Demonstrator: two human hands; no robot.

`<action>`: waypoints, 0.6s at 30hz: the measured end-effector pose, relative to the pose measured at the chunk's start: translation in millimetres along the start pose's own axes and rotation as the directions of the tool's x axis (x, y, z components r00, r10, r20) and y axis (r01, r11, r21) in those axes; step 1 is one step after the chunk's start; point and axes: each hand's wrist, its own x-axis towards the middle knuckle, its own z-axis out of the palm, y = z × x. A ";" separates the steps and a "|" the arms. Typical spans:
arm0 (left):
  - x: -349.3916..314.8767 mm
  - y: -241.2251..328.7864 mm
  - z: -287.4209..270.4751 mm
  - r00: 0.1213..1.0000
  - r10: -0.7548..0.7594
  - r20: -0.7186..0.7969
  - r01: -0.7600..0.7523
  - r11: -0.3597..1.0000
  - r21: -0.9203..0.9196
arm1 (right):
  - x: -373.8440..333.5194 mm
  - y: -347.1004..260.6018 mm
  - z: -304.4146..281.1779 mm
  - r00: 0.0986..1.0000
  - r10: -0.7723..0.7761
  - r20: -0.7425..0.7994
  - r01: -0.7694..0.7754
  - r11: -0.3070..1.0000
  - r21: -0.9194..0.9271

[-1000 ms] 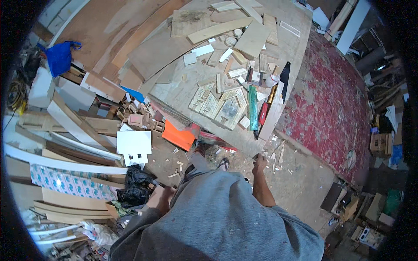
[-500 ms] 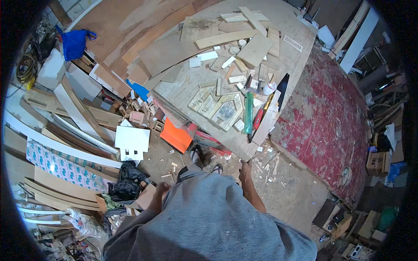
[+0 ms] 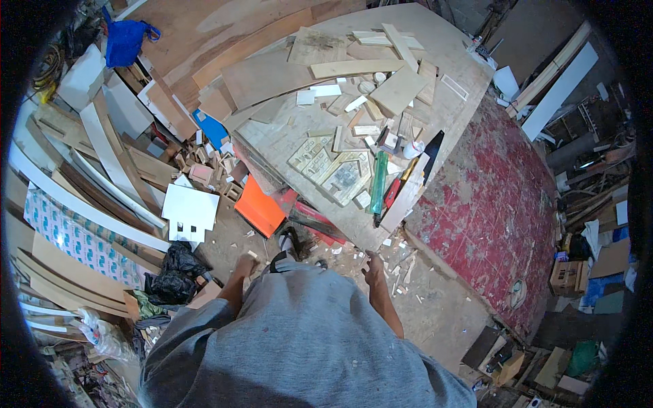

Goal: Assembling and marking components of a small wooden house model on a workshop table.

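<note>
The cluttered workshop floor (image 3: pixel 435 319) runs around the person, strewn with offcuts. On it, ahead, the wooden bench (image 3: pixel 359 226) spreads away from the body, one corner aimed back at the person. A scuffed red surface (image 3: pixel 483 217) lies to its right, and long white-faced boards (image 3: pixel 126 221) fan out at far left.

Left of the bench corner, an orange panel (image 3: pixel 261 206) stands tilted, ahead of the left hand. Two pale wooden house-shaped panels (image 3: pixel 348 178) lie flat on the bench, side by side, left of the tools.

Nearest the bench corner lies a pale narrow board (image 3: pixel 406 196), ahead and to the right of the right hand, which is the nearer one. Its long axis runs away from the person and slants right, along the bench's right edge. A black saw blade (image 3: pixel 433 158) lies beyond it on the right; a green bar (image 3: pixel 379 182) lies to its left, pointing almost straight ahead. Between board and bar is a red-handled tool (image 3: pixel 392 193).

The right hand (image 3: pixel 373 268) hangs just short of the corner, fingers loosely spread, apparently bare. The left hand (image 3: pixel 245 265) hangs beside the shirt; a pale chip (image 3: pixel 252 254) shows at its fingertips, but whether pinched or lying on the floor beyond, I cannot tell.
</note>
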 end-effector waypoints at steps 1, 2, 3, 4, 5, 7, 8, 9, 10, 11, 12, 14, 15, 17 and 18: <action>-16.0 5.0 6.9 0.971 -0.141 0.195 0.182 0.960 -0.213 | -6.5 4.1 0.7 1.000 -0.001 0.004 0.001 1.000 0.027; -52.1 -57.0 48.1 0.968 -0.204 0.148 0.230 0.954 -0.191 | -28.2 -7.8 23.0 0.994 0.006 0.105 -0.013 0.998 0.062; -42.7 -31.8 38.3 0.980 -0.123 0.158 0.197 0.731 -0.654 | -22.7 -3.3 8.9 0.999 -0.001 0.051 -0.002 0.998 0.055; -69.6 -31.1 49.8 0.980 -0.112 0.164 0.193 0.732 -0.653 | -24.7 -3.8 3.7 0.999 0.012 0.051 -0.015 0.999 0.049; -82.2 -57.6 73.2 0.945 -0.311 0.101 0.298 0.946 0.127 | -33.5 -9.6 14.5 0.992 0.035 0.118 -0.040 0.999 0.036; -97.7 -55.2 79.0 0.954 -0.296 0.039 0.299 0.940 -0.167 | -10.9 -6.2 0.4 0.998 0.034 0.055 -0.036 0.999 0.037; -108.2 -52.2 74.7 0.942 -0.334 -0.025 0.289 0.850 -0.441 | -4.4 -7.5 1.8 0.999 0.048 0.019 -0.049 0.998 0.042; -115.1 -47.0 68.6 0.942 -0.334 -0.022 0.289 0.846 -0.448 | -0.6 -6.9 2.7 0.998 0.063 -0.016 -0.063 0.997 0.041; -117.7 -40.9 59.5 0.909 -0.405 0.098 0.408 0.816 -0.409 | 0.6 -4.1 1.8 0.998 0.063 -0.019 -0.062 0.998 0.032; -119.5 -38.3 53.2 0.855 -0.473 0.211 0.518 0.780 -0.351 | -0.8 -2.0 1.1 0.998 0.056 0.012 -0.057 0.997 0.051; -144.0 -74.4 70.3 0.847 -0.497 0.189 0.532 0.785 -0.317 | -9.2 -2.9 6.0 0.995 0.067 0.073 -0.074 0.992 0.102; -106.3 -50.3 62.3 0.883 -0.427 0.198 0.376 0.389 -0.841 | -19.8 -0.6 5.4 0.995 0.059 0.084 -0.066 0.994 0.086; -116.6 -59.1 76.7 0.878 -0.440 0.190 0.381 0.399 -0.834 | -27.7 -1.4 5.6 0.992 0.066 0.111 -0.077 0.992 0.097; -94.3 -46.8 73.8 0.889 -0.440 0.126 0.423 0.686 -0.592 | -23.6 -1.9 -3.2 0.992 0.070 0.109 -0.081 0.992 0.102; -91.2 -44.3 71.4 0.888 -0.441 0.126 0.427 0.693 -0.581 | -21.3 -3.2 -5.0 0.993 0.050 0.110 -0.060 0.994 0.088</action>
